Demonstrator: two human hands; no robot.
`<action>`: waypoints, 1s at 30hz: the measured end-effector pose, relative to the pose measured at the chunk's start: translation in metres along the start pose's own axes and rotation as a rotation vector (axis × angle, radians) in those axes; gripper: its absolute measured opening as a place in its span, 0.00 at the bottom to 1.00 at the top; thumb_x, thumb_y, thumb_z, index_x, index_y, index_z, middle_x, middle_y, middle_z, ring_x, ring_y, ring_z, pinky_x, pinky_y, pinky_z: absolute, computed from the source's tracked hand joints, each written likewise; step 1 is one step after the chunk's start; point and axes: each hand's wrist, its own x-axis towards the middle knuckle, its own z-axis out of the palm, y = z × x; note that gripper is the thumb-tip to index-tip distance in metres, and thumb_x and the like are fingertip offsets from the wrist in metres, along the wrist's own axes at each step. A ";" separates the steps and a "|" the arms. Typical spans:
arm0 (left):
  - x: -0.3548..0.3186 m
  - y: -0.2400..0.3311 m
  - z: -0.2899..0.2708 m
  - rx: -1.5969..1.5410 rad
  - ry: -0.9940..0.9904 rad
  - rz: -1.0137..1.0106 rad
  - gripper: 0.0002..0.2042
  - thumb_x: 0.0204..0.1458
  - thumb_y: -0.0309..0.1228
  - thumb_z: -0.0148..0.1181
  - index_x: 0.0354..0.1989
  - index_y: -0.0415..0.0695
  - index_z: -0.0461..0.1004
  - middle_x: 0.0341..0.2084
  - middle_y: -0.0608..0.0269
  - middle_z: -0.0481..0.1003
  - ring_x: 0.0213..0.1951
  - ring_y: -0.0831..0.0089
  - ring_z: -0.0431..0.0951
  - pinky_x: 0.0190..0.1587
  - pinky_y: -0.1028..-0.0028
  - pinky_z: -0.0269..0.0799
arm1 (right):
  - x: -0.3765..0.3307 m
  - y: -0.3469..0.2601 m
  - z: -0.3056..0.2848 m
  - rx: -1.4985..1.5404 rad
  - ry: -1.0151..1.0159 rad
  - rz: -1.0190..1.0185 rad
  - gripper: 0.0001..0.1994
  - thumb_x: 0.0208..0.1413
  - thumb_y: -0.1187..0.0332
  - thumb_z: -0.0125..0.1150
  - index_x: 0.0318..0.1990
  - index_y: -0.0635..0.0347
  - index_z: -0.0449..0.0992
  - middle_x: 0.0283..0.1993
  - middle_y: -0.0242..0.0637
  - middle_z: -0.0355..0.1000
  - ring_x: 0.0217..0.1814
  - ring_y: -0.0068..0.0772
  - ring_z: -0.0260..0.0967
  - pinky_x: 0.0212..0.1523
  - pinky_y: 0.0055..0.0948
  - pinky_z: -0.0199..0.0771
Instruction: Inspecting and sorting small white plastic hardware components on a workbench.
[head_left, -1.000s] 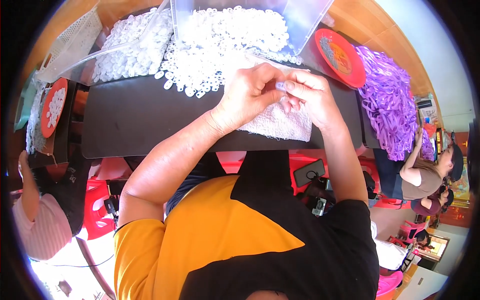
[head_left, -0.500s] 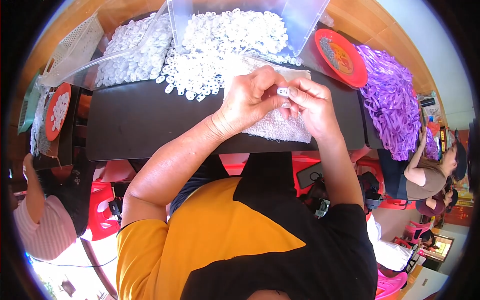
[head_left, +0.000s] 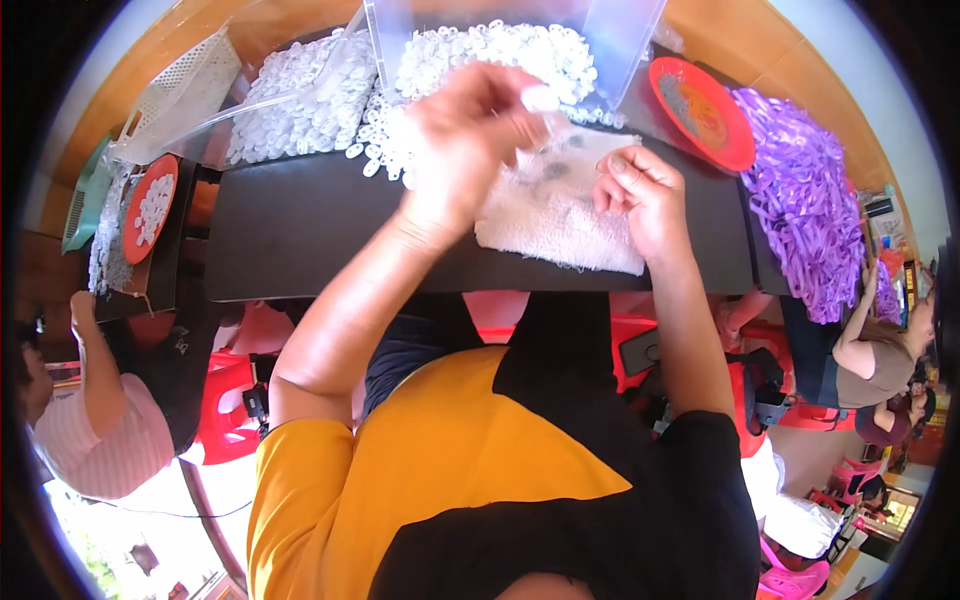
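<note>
Dark and smooth, our surface (head_left: 310, 225) stands in a room where one person in a striped top (head_left: 105, 435) is off to our left and another in a brown top (head_left: 882, 370) to our right. Our left hand (head_left: 455, 150), blurred, is raised over the loose pile (head_left: 372, 145), thumb and index finger drawn together on one white piece (head_left: 540, 98). That piece shows at the fingertips, on the side toward our right hand (head_left: 645, 195) and well apart from it. Our right hand is above the right edge of the pale cloth (head_left: 560, 225), fingers curled in and thumb close to the index finger; we cannot tell whether it pinches anything. Beyond our hands, a clear bin (head_left: 628, 55) holds more such pieces. To our right, a red dish (head_left: 738, 148) with grey bits sits just beside purple ribbons (head_left: 805, 200).
</note>
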 end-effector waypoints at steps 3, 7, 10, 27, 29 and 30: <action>0.012 0.037 -0.032 -0.067 0.232 0.279 0.09 0.47 0.16 0.58 0.38 0.31 0.72 0.30 0.56 0.75 0.24 0.74 0.75 0.24 0.77 0.69 | 0.000 0.003 -0.004 -0.012 -0.047 -0.049 0.10 0.59 0.66 0.56 0.33 0.65 0.74 0.19 0.28 0.61 0.22 0.26 0.66 0.23 0.19 0.55; 0.053 0.062 -0.109 0.203 0.438 0.443 0.06 0.50 0.20 0.59 0.34 0.29 0.76 0.25 0.57 0.75 0.24 0.77 0.73 0.25 0.81 0.65 | 0.000 0.008 -0.010 0.010 -0.063 -0.068 0.09 0.59 0.67 0.56 0.34 0.66 0.74 0.19 0.28 0.60 0.23 0.26 0.65 0.25 0.19 0.56; 0.082 0.059 -0.170 0.679 0.400 0.239 0.09 0.49 0.25 0.62 0.39 0.39 0.80 0.27 0.66 0.77 0.26 0.82 0.72 0.30 0.81 0.66 | 0.003 0.004 -0.001 0.039 -0.099 -0.094 0.09 0.58 0.69 0.58 0.32 0.68 0.75 0.17 0.29 0.62 0.21 0.25 0.64 0.24 0.21 0.57; 0.048 -0.089 0.034 1.014 -0.406 0.370 0.06 0.45 0.28 0.60 0.29 0.40 0.76 0.29 0.54 0.74 0.32 0.56 0.76 0.37 0.64 0.71 | -0.002 0.011 -0.008 0.002 -0.045 -0.111 0.08 0.58 0.69 0.58 0.32 0.67 0.75 0.18 0.28 0.62 0.20 0.23 0.64 0.24 0.20 0.58; 0.050 -0.089 0.038 1.171 -0.455 0.351 0.06 0.45 0.29 0.60 0.30 0.40 0.76 0.29 0.54 0.74 0.32 0.54 0.76 0.38 0.63 0.71 | -0.004 0.011 -0.008 -0.014 -0.053 -0.102 0.08 0.58 0.70 0.58 0.32 0.68 0.75 0.18 0.28 0.62 0.21 0.22 0.63 0.24 0.20 0.59; 0.050 -0.090 0.037 1.143 -0.438 0.356 0.06 0.45 0.28 0.59 0.30 0.40 0.76 0.29 0.53 0.75 0.31 0.55 0.76 0.37 0.64 0.71 | -0.003 0.009 -0.008 -0.010 -0.052 -0.103 0.08 0.58 0.70 0.58 0.32 0.68 0.75 0.18 0.28 0.62 0.21 0.22 0.63 0.24 0.20 0.59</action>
